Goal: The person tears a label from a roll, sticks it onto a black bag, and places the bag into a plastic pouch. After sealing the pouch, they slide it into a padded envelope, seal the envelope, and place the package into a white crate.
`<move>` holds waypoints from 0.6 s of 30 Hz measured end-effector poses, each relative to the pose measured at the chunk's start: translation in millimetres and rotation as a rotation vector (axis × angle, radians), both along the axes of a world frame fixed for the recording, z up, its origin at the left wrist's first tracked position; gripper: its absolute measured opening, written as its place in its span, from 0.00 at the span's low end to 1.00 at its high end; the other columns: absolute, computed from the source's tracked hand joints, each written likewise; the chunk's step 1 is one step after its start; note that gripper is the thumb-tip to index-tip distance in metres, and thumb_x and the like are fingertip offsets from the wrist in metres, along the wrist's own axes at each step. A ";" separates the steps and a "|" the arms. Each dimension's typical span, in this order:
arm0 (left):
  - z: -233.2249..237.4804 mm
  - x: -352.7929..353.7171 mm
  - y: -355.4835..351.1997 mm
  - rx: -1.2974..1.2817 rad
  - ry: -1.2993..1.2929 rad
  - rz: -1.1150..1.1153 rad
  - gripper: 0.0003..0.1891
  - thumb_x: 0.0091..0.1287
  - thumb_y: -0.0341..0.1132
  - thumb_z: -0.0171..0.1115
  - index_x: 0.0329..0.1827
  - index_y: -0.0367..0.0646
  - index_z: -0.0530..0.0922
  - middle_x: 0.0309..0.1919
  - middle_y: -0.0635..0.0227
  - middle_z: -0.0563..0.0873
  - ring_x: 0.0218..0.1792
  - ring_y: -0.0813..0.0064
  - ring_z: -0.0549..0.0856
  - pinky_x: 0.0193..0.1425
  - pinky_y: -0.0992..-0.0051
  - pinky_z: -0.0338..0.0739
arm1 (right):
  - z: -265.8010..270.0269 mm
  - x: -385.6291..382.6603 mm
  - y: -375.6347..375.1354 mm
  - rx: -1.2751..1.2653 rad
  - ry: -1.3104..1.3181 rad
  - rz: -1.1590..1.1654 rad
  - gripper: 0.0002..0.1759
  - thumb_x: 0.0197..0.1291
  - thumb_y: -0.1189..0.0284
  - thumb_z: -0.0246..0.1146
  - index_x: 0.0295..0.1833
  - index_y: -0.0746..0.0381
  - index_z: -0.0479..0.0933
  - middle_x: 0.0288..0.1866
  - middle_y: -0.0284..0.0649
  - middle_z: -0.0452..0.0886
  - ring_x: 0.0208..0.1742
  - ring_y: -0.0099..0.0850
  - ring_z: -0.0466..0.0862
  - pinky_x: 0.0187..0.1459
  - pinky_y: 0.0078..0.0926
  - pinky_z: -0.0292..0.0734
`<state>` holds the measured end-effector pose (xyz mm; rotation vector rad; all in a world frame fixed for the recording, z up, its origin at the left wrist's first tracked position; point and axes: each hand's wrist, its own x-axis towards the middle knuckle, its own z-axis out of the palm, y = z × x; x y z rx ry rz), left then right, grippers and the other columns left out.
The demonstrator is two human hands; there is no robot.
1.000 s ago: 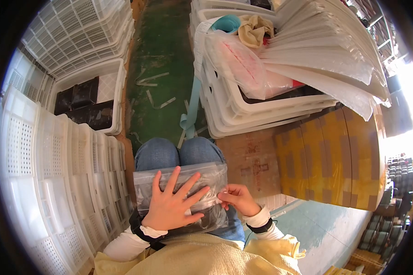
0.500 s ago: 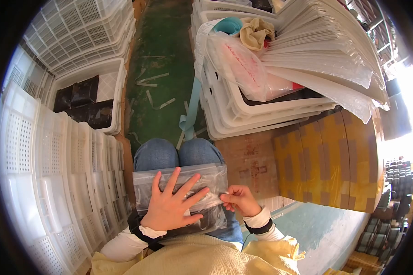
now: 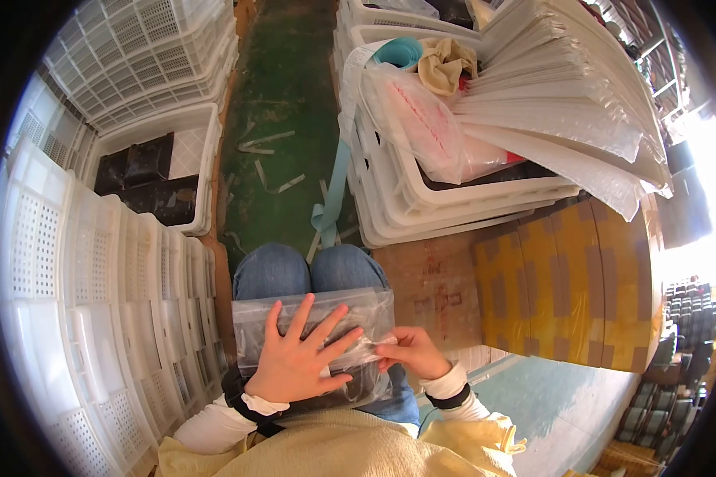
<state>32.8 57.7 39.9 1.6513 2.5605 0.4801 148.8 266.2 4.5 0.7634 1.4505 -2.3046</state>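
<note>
A clear plastic bag (image 3: pixel 250 318) with something dark inside lies across my lap, over the jeans (image 3: pixel 272 272). Spread flat on top of it is my left hand (image 3: pixel 301 358), fingers apart and pressing on the film. My right hand (image 3: pixel 414 352) pinches the bag's right edge between thumb and fingers. The film looks wrinkled and shiny near that pinch. Part of the bag is hidden under my left hand and wrist.
White plastic crates (image 3: pixel 95 262) stand stacked on the left, one holding dark packages (image 3: pixel 163 199). More crates (image 3: pixel 390 191) at right carry a fanned stack of white sheets (image 3: pixel 557 87) and a blue roll (image 3: pixel 399 52). Taped cartons (image 3: pixel 565 278) stand at right. Tape strips lie on the green floor (image 3: pixel 278 159).
My right hand has shifted slightly left along the bag's edge, still pinching it. My left hand stays nearly in place, spread on the bag.
</note>
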 end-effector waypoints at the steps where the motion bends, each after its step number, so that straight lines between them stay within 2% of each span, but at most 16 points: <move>1: -0.1 0.5 0.0 0.003 0.002 0.000 0.34 0.48 0.62 0.64 0.62 0.70 0.74 0.68 0.71 0.67 0.70 0.50 0.59 0.66 0.38 0.46 | -2.3 1.1 -0.4 0.021 0.015 0.005 0.10 0.61 0.69 0.65 0.32 0.65 0.78 0.26 0.38 0.81 0.25 0.23 0.81 0.26 0.19 0.77; 3: 1.2 2.1 -0.5 -0.006 -0.013 -0.005 0.34 0.48 0.63 0.64 0.62 0.70 0.74 0.68 0.71 0.67 0.70 0.50 0.59 0.66 0.37 0.46 | -8.3 1.9 -1.8 0.060 0.049 0.015 0.09 0.59 0.70 0.66 0.33 0.65 0.79 0.27 0.38 0.82 0.25 0.23 0.81 0.27 0.18 0.77; 6: 1.0 8.2 -4.9 -0.025 -0.011 -0.028 0.34 0.49 0.63 0.63 0.62 0.69 0.74 0.68 0.71 0.67 0.70 0.51 0.59 0.65 0.35 0.46 | 1.2 -8.8 12.5 0.164 -0.134 0.183 0.11 0.56 0.70 0.68 0.37 0.66 0.79 0.27 0.39 0.82 0.28 0.25 0.82 0.30 0.22 0.79; 9: -4.0 15.9 -7.4 -0.021 0.023 -0.039 0.34 0.51 0.63 0.62 0.63 0.67 0.73 0.68 0.72 0.67 0.70 0.54 0.60 0.66 0.34 0.45 | 22.3 -26.4 10.8 0.923 0.094 0.018 0.15 0.55 0.73 0.66 0.47 0.67 0.77 0.40 0.47 0.82 0.42 0.34 0.83 0.44 0.31 0.79; 12: -7.7 22.0 -10.1 0.002 0.011 -0.031 0.34 0.54 0.64 0.60 0.63 0.62 0.73 0.67 0.73 0.68 0.70 0.57 0.60 0.66 0.35 0.45 | 33.6 -48.4 -6.0 1.283 0.633 -0.071 0.23 0.54 0.76 0.63 0.58 0.66 0.72 0.57 0.53 0.74 0.58 0.42 0.76 0.58 0.37 0.70; 13: -8.2 20.9 -9.8 0.015 0.006 -0.026 0.34 0.54 0.64 0.59 0.64 0.61 0.73 0.67 0.73 0.69 0.70 0.58 0.60 0.66 0.35 0.45 | 26.5 -44.9 -5.7 1.172 0.689 0.066 0.30 0.52 0.78 0.62 0.63 0.66 0.68 0.66 0.53 0.65 0.67 0.47 0.66 0.67 0.37 0.59; 16: -6.9 19.8 -14.2 -0.002 0.040 -0.048 0.35 0.55 0.64 0.59 0.63 0.57 0.73 0.66 0.74 0.69 0.70 0.61 0.61 0.68 0.37 0.45 | 21.9 -50.6 -20.0 0.968 0.687 -0.008 0.33 0.54 0.76 0.63 0.66 0.67 0.63 0.68 0.54 0.63 0.69 0.46 0.63 0.68 0.36 0.57; 17: -4.7 19.4 -17.4 0.014 -0.017 -0.061 0.38 0.57 0.62 0.58 0.66 0.51 0.69 0.66 0.70 0.69 0.70 0.60 0.61 0.69 0.38 0.44 | 13.6 -51.2 -28.6 0.886 0.562 -0.126 0.42 0.54 0.70 0.67 0.70 0.70 0.54 0.71 0.55 0.58 0.72 0.47 0.59 0.69 0.36 0.54; 18: -2.5 19.2 -21.1 0.012 -0.094 -0.005 0.38 0.58 0.62 0.57 0.67 0.48 0.67 0.66 0.67 0.69 0.70 0.59 0.61 0.69 0.38 0.44 | 1.4 -47.4 -33.7 0.844 0.512 -0.155 0.47 0.52 0.67 0.69 0.71 0.71 0.51 0.71 0.57 0.57 0.72 0.48 0.59 0.69 0.36 0.54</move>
